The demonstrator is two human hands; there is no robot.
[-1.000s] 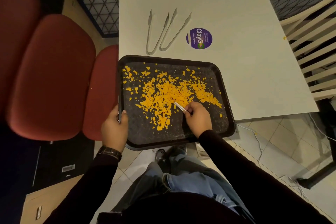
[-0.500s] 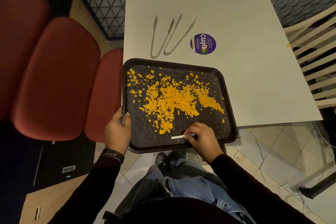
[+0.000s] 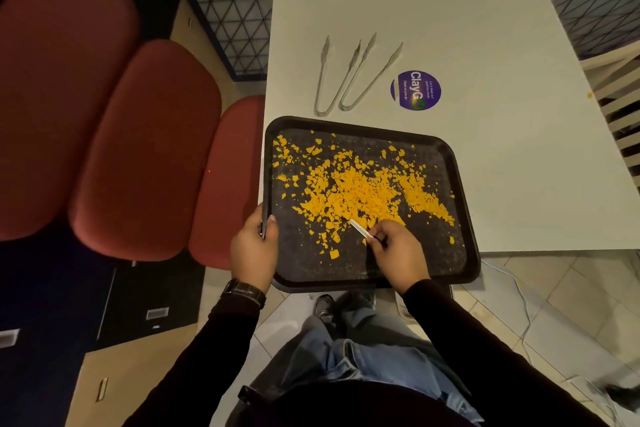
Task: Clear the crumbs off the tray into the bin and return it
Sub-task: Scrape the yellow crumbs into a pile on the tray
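A black tray (image 3: 460,263) lies at the near left corner of the white table (image 3: 502,166), overhanging its front edge. Orange crumbs (image 3: 360,191) are scattered over the tray, densest in the middle. My left hand (image 3: 254,250) grips the tray's left rim, thumb on top. My right hand (image 3: 398,250) rests on the tray's near part and pinches a small white stick-like scraper (image 3: 360,228), whose tip touches the near edge of the crumb pile. No bin is in view.
Two metal tongs (image 3: 343,80) and a purple round sticker (image 3: 415,90) lie on the table beyond the tray. Red padded seats (image 3: 138,149) stand to the left, white slatted chairs (image 3: 620,97) at the back and right. A cable (image 3: 523,308) runs over the tiled floor.
My right hand pulled back to the tray's near edge with the scraper, then moved forward again to the crumb pile. My left hand stayed on the rim.
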